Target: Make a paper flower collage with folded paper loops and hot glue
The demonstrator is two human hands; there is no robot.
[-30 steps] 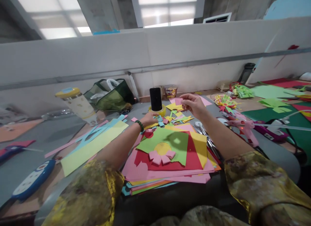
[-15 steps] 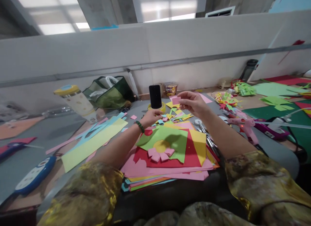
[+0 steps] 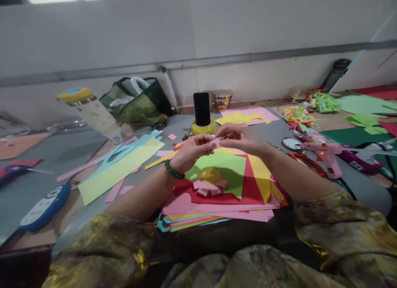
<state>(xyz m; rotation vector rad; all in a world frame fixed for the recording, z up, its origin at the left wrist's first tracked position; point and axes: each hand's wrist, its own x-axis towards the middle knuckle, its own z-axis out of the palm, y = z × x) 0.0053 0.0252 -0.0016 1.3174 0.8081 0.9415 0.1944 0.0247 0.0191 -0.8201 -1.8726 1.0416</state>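
A small pink piece of paper (image 3: 216,143) is pinched between my two hands. My left hand (image 3: 196,151), with a green bead bracelet (image 3: 173,170) at the wrist, grips its left end. The fingertips of my right hand (image 3: 240,139) close on its other side. Just below lies a paper flower with a yellow round centre (image 3: 211,175) and pink petals (image 3: 208,187). It rests on a light green sheet (image 3: 234,172) over a red sheet (image 3: 252,184), on top of a stack of coloured paper (image 3: 217,208).
A phone (image 3: 202,109) stands upright on a yellow tape roll (image 3: 203,127) behind my hands. At right lie a pink glue gun (image 3: 325,153) and red-handled scissors (image 3: 307,164). Paper strips (image 3: 124,168), a blue glue gun (image 3: 46,207) and a tumbler (image 3: 93,114) are at left.
My right hand has come down and left with the pink paper. My left hand has risen from the scraps and now grips the same piece. The camera view has tilted downward.
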